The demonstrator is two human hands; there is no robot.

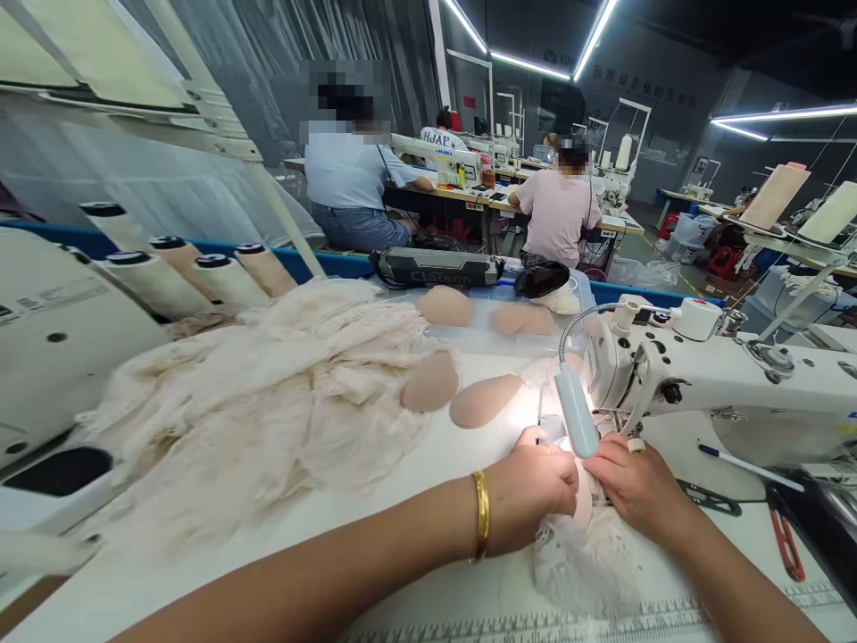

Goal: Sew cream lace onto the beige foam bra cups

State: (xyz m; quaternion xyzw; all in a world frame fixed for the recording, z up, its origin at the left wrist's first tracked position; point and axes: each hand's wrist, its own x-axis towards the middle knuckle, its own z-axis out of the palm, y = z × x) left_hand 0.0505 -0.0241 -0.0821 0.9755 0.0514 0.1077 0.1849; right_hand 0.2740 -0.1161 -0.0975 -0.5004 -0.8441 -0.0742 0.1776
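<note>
Under the needle end of a white sewing machine [676,366], both my hands are on a pale lace garment piece [589,567]. My left hand [536,487], with a gold bangle at the wrist, is closed on its left edge, fingers curled. My right hand [639,487] presses the cloth from the right, its fingers together close to the needle area. A grey-blue lamp [577,415] on a bendy neck lights the spot and hides part of the stitching area. Two beige oval pads [486,402] [432,382] lie left of the machine.
A heap of cream lace fabric [281,393] covers the left of the table. More pads [445,306] rest on a clear plastic lid behind. Thread cones [161,281] stand at left. A pen [750,466], red thread snips [786,542] and a ruler [536,625] lie around; people sit sewing beyond.
</note>
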